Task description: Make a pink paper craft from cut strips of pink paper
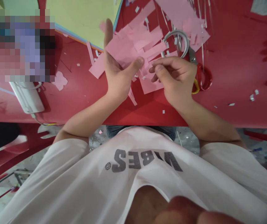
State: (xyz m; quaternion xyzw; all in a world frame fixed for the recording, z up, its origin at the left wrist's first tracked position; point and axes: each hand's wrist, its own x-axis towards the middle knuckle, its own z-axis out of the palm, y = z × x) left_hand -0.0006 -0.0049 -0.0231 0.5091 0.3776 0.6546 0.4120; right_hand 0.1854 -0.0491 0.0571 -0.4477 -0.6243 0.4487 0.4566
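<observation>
Because the pink paper piece [133, 46] just left of the scissors [202, 79] is thin, light and floppy, it will probably crease or tear under a hard tug, so take it near an edge with a gentle pinch. Your left hand [116, 73] keeps its fingers straight and open with the thumb tip resting on the piece, while your right hand [175, 77], just beside the scissors, pinches its edge between thumb and forefinger. Left of and beyond the scissors, loose pink offcuts [182, 12] crowd the red table [240, 62]; right of them it lies more open, and its near edge runs just below your wrists
</observation>
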